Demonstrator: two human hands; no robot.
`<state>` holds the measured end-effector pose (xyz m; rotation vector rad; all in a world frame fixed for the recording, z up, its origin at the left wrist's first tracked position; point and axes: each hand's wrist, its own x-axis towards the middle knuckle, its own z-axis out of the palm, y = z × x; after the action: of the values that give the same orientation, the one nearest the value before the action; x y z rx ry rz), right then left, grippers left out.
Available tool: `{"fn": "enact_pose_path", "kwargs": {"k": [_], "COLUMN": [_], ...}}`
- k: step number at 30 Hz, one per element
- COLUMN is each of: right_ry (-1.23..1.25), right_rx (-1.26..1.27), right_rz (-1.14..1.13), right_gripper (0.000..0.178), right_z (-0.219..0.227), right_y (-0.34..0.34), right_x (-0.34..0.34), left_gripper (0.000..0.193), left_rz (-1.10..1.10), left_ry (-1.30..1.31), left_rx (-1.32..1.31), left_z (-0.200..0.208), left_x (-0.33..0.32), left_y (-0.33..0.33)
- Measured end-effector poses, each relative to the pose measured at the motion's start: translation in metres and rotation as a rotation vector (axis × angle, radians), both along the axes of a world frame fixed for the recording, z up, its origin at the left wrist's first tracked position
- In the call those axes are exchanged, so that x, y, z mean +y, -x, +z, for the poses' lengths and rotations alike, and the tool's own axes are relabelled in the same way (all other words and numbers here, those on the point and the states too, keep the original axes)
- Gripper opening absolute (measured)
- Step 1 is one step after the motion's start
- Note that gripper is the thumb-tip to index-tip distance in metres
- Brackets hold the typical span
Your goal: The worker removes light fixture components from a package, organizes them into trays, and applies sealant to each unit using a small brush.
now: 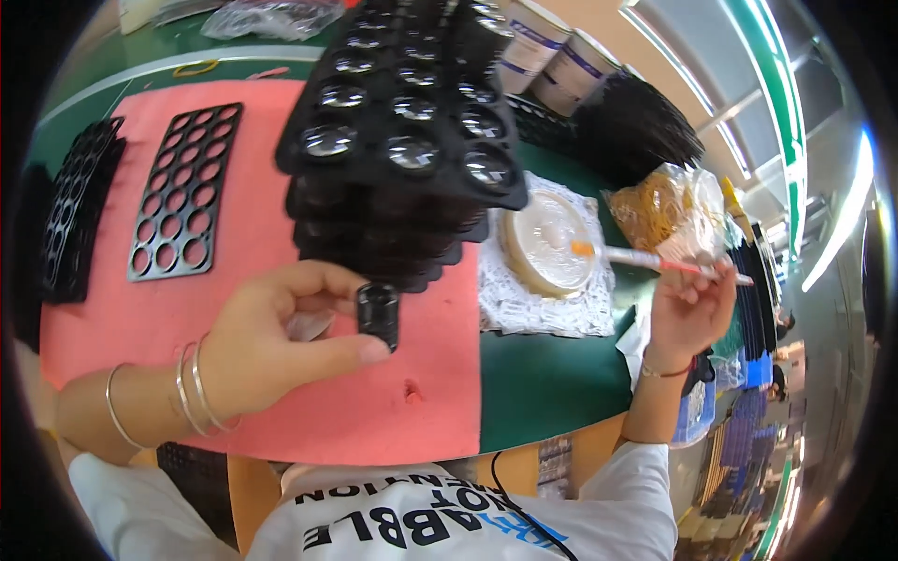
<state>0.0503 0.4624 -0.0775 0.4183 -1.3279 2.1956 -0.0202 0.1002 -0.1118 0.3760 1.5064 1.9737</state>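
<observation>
Pinching a small black cylindrical part (378, 316) before the lens-tray stack (374, 122), the left hand (281, 327) has a narrow grip; right of the stack, the right hand (692, 313) holds a pen-shaped tool (641, 257). Probably a part-handling step, calling next for steadiness.

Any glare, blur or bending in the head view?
In the head view: bright reflections on the clear domes in the stacked black trays; the ceiling light at right burns out white; fisheye bows the edge of the pink mat; background at far right looks soft; the black part in the left hand shows little detail.
</observation>
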Motion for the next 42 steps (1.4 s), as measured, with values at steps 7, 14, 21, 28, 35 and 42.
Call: {"fn": "enact_pose_path", "kwargs": {"k": [7,14,21,28,35,42], "right_ry": [-0.523,-0.739,-0.844,-0.807,-0.846,-0.857], "right_rx": [0.163,0.214,0.188,0.227,0.213,0.208], "right_rz": [-0.014,-0.025,-0.031,-0.057,-0.047,-0.052], "right_gripper": [0.019,0.022,0.024,0.017,0.016,0.016], "right_z": [-0.009,-0.016,-0.016,-0.017,-0.017,-0.016], "right_y": [-0.018,-0.016,-0.014,-0.011,-0.007,-0.004], "right_x": [-0.04,-0.047,-0.052,-0.053,-0.049,-0.05], "left_gripper": [0.046,0.045,0.043,0.04,0.037,0.031], "left_rz": [0.005,-0.009,-0.016,-0.037,-0.113,-0.138], "left_ry": [0.222,0.179,0.17,0.173,0.221,0.1], "left_rx": [0.143,0.169,0.192,0.184,0.191,0.192], "left_z": [0.0,-0.006,-0.009,-0.007,-0.001,-0.002], "left_x": [-0.005,-0.006,-0.005,-0.006,-0.008,-0.008], "left_y": [0.003,0.004,0.006,0.005,0.008,0.007]}}
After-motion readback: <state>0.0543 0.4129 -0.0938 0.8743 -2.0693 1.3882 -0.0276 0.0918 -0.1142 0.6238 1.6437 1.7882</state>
